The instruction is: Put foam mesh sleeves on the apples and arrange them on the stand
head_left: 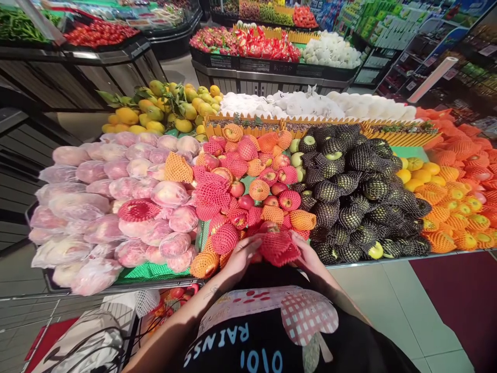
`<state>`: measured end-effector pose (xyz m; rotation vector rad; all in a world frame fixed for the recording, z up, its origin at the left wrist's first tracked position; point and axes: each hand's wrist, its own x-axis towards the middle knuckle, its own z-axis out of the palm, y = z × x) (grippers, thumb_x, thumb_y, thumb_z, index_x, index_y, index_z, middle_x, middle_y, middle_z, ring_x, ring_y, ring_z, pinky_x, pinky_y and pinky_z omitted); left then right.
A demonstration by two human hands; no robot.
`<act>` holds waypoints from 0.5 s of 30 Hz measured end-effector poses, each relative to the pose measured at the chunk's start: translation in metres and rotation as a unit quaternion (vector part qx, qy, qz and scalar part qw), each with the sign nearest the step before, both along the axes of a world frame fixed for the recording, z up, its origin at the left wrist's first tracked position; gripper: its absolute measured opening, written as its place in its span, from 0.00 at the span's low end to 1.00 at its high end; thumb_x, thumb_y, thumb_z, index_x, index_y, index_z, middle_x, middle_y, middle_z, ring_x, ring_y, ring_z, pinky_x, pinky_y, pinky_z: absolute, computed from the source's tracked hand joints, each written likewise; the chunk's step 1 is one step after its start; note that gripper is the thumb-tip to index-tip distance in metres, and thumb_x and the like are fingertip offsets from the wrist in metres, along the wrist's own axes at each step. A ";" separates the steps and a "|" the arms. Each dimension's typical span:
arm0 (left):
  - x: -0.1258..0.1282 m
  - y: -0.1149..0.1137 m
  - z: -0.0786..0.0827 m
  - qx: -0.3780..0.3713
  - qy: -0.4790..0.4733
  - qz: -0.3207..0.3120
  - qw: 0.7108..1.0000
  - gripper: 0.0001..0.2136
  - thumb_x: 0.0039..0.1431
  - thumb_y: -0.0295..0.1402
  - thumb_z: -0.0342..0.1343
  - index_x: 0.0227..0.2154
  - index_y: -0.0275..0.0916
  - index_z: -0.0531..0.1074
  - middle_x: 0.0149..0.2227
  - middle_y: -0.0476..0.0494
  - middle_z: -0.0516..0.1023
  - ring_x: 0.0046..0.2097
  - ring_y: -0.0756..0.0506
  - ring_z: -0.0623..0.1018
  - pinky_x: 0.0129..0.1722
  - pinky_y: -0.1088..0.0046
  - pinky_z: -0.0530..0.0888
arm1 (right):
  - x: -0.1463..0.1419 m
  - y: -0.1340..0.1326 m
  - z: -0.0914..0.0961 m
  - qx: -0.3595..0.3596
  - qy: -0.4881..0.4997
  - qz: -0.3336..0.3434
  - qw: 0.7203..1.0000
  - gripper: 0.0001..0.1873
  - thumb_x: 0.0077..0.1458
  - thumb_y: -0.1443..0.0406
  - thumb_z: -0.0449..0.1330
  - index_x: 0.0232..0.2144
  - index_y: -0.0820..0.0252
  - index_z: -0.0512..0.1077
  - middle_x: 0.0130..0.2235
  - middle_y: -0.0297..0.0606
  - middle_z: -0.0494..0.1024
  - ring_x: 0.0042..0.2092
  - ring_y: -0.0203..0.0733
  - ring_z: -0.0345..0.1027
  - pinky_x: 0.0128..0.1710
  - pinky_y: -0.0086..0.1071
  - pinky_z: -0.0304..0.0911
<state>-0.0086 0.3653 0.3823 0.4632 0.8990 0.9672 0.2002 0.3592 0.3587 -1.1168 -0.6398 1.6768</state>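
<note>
Low in the middle, a red foam fruit net is stretched between my two hands over the front of the apple display. My left hand grips its left edge, fingers closed. On the other side my right hand pinches the right edge. Just beyond the net sits an apple; whether it touches the net I cannot tell. Around it lie several apples, many in pink or orange foam nets, and loose empty-looking pink nets.
Bagged pink fruits fill the left side, with yellow mangoes behind. Fruits in black nets are piled right of the apples, then orange-netted fruits. A shopping cart with bags stands at lower left.
</note>
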 end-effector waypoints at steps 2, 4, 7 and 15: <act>0.004 0.010 -0.006 0.011 -0.002 0.092 0.996 0.14 0.43 0.41 0.72 0.26 0.38 0.76 0.27 0.51 0.78 0.33 0.50 0.75 0.36 0.76 0.72 | 0.000 0.009 -0.006 0.008 -0.051 -0.033 0.998 0.15 0.47 0.51 0.69 0.31 0.53 0.75 0.32 0.35 0.80 0.31 0.41 0.71 0.32 0.34 0.67; 0.008 0.020 -0.012 0.019 -0.005 0.119 0.993 0.15 0.44 0.42 0.71 0.27 0.39 0.75 0.27 0.53 0.75 0.30 0.52 0.73 0.34 0.77 0.72 | -0.002 0.020 -0.013 0.020 -0.090 -0.048 0.995 0.14 0.47 0.52 0.68 0.29 0.54 0.74 0.28 0.33 0.77 0.26 0.38 0.66 0.26 0.31 0.63; 0.016 0.028 -0.020 0.026 0.048 0.093 0.994 0.17 0.47 0.47 0.68 0.30 0.38 0.74 0.29 0.52 0.75 0.31 0.51 0.73 0.34 0.76 0.72 | -0.007 0.033 -0.024 0.049 -0.150 -0.070 0.985 0.15 0.49 0.51 0.64 0.29 0.54 0.72 0.27 0.31 0.75 0.26 0.36 0.63 0.28 0.30 0.62; 0.024 0.030 -0.045 0.048 0.206 0.103 0.972 0.13 0.50 0.41 0.65 0.28 0.37 0.72 0.24 0.53 0.70 0.27 0.51 0.67 0.29 0.76 0.64 | -0.015 0.033 -0.034 0.103 -0.345 -0.078 0.930 0.09 0.49 0.57 0.60 0.29 0.56 0.72 0.29 0.34 0.75 0.32 0.43 0.65 0.39 0.36 0.61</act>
